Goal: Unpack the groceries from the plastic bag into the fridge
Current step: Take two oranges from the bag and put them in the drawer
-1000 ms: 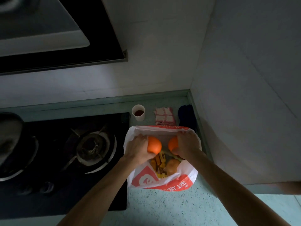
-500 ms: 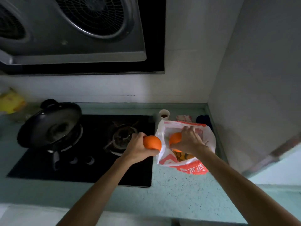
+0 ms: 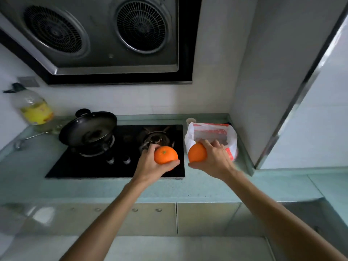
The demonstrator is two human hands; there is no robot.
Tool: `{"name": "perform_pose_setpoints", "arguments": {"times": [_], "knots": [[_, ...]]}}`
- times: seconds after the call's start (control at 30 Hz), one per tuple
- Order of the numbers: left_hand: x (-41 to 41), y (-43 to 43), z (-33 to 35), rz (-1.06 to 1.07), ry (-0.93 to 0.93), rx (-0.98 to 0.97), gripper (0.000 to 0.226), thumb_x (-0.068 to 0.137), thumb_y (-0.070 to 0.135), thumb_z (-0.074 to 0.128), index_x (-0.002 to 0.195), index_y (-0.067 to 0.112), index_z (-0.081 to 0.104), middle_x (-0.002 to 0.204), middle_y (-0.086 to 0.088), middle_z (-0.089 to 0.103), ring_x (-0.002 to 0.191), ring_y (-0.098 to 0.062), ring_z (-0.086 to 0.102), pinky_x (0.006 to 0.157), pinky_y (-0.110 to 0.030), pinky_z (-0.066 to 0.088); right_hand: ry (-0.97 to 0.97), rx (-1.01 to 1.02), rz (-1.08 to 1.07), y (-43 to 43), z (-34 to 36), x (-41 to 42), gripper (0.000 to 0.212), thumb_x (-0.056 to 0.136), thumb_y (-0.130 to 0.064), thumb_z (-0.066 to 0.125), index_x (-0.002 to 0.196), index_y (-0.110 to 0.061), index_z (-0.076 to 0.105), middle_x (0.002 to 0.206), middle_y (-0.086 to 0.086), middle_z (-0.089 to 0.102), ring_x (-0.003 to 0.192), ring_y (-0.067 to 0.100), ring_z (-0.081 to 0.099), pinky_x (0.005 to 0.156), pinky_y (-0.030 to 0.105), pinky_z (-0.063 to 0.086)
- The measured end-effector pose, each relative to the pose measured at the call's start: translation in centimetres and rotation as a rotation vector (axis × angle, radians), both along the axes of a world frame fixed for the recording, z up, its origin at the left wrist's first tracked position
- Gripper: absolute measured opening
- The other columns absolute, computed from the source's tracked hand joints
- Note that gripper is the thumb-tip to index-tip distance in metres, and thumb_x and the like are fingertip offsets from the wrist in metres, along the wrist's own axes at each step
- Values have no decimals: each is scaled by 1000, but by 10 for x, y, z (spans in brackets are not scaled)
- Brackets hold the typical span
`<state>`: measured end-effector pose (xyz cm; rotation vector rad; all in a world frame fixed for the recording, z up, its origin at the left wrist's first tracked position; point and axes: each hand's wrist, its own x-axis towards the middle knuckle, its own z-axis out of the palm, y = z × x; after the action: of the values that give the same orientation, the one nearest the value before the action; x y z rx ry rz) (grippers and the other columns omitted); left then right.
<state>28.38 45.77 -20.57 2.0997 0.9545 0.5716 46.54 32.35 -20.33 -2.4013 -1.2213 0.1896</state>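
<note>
A white and red plastic bag [image 3: 212,131] stands open on the pale green counter in the right corner. My left hand [image 3: 150,164] holds an orange [image 3: 165,155] above the right edge of the black hob. My right hand [image 3: 214,159] holds a second orange [image 3: 196,153] just in front of the bag, clear of its opening. The bag's contents are hidden from here. A tall white panel with a metal edge [image 3: 301,87] rises at the right; I cannot tell whether it is the fridge.
A black gas hob [image 3: 94,166] carries a dark wok [image 3: 88,129] on its left burner. An oil bottle [image 3: 33,108] stands at the far left and a small cup [image 3: 190,121] behind the bag. The extractor hood [image 3: 105,34] hangs overhead. Cabinet doors [image 3: 150,217] run below the counter.
Both hands lifted the oranges out of the bag and drew them toward me. The view pulled back and tilted up, bringing the hood, wok and cabinets into sight.
</note>
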Motion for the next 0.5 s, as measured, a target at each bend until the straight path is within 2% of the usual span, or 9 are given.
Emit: {"name": "perform_pose_setpoints", "arguments": {"times": [0.13, 0.27, 0.43, 0.5], "knots": [[-41, -36, 8, 27, -36, 16, 67, 64, 57, 82, 119, 34, 51, 117, -2, 51, 98, -18, 57, 82, -28, 44, -29, 42, 32, -36, 20, -48, 87, 57, -59, 80, 133, -33, 44, 114, 11, 50, 100, 29, 48, 80, 35, 46], [-76, -73, 12, 45, -20, 10, 72, 59, 59, 80, 118, 30, 51, 115, -1, 49, 97, -18, 59, 84, -36, 54, -57, 39, 79, -62, 27, -78, 85, 56, -56, 80, 131, -34, 47, 115, 9, 50, 103, 26, 46, 78, 33, 44], [-139, -137, 16, 165, -44, 40, 65, 61, 52, 79, 112, 27, 47, 114, 2, 51, 99, -15, 57, 80, -25, 43, -31, 60, 223, -102, 36, -129, 86, 56, -52, 80, 133, -33, 46, 117, 9, 49, 111, 29, 45, 84, 35, 45], [-170, -163, 15, 243, -49, 60, 71, 56, 57, 76, 113, 27, 47, 113, 2, 52, 99, -15, 57, 77, -21, 43, -13, 67, 273, -117, 37, -153, 86, 56, -52, 80, 133, -33, 46, 114, 8, 49, 110, 29, 46, 84, 34, 45]]}}
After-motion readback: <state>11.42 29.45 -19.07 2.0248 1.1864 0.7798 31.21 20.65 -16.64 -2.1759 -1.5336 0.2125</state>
